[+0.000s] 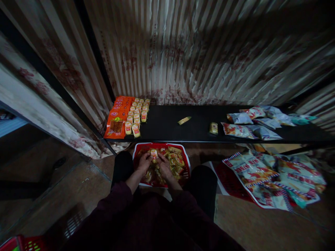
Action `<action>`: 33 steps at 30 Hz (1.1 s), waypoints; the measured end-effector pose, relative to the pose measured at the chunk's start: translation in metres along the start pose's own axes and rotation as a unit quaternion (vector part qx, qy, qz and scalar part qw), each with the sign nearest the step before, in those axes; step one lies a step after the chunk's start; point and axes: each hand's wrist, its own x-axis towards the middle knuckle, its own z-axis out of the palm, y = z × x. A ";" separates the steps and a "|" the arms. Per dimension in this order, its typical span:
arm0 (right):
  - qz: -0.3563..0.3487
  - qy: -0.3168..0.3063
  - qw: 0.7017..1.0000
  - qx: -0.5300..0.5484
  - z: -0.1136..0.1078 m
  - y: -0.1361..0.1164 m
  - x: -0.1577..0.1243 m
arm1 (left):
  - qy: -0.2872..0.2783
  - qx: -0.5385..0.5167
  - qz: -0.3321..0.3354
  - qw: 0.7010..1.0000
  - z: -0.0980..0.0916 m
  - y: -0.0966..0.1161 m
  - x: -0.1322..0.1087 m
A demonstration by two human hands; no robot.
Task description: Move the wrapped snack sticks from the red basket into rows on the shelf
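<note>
Between my two hands is a small wrapped snack cake (154, 153) with an orange and white label facing up. My left hand (143, 163) grips its left side, and my right hand (164, 165) has its fingers at the right side. Both hands are over a red basket with a white rim (187, 157), which holds many similar gold-wrapped snacks (176, 160). On the black shelf (162, 122) ahead, rows of the same small packs (136, 116) stand beside orange snack bags (117, 116).
Two single wrapped packs, one lying flat (184, 120) and one farther right (213, 128), are on the shelf. White and red bags (238, 130) lie at its right. Larger bags (261, 174) fill a basket on the floor. A striped curtain (178, 52) hangs behind.
</note>
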 end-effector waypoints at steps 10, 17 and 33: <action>0.045 0.020 0.996 0.081 0.004 -0.039 -0.007 | 0.001 -0.009 0.042 0.999 0.011 0.029 -0.002; 0.014 0.021 0.995 0.094 0.005 -0.051 -0.003 | -0.018 -0.027 0.075 0.997 0.016 0.040 -0.010; -0.008 0.006 0.987 0.162 0.010 -0.061 -0.006 | 0.021 -0.023 0.076 0.997 0.023 0.050 -0.010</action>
